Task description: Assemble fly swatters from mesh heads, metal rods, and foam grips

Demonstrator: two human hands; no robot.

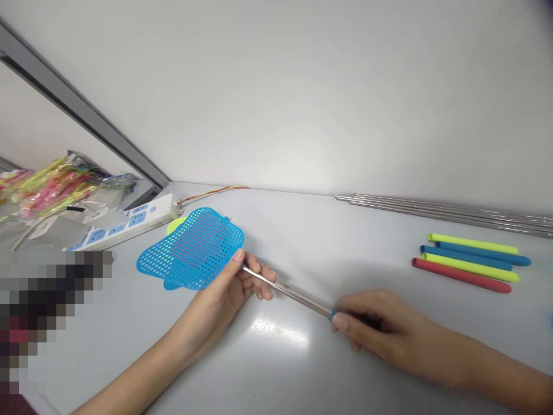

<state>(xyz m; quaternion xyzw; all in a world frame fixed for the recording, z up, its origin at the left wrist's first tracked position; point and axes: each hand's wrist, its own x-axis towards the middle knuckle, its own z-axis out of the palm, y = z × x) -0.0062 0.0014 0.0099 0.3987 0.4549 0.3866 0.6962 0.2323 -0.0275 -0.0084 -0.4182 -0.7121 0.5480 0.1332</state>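
Note:
My left hand [235,282] is closed on the thin end of a silver telescopic rod [302,297], with the thumb along the right edge of a blue fly swatter head [203,248]. Whether the rod is joined to that head cannot be told. Yellow-green mesh [175,225] peeks out behind the blue head, and pink shows through its holes. At the rod's thick end my right hand [375,328], slightly blurred, wraps around a blue handle sleeve [333,314]; most of the sleeve is hidden in the palm. The rod slants down to the right between both hands.
To the right lie several handle sleeves in yellow-green, blue and red [462,276]. Behind them, more metal rods [432,210] rest along the wall. A white power strip [164,210] with plugged-in adapters stands at left, near bagged colourful items [56,184]. A pixelated patch covers the lower left.

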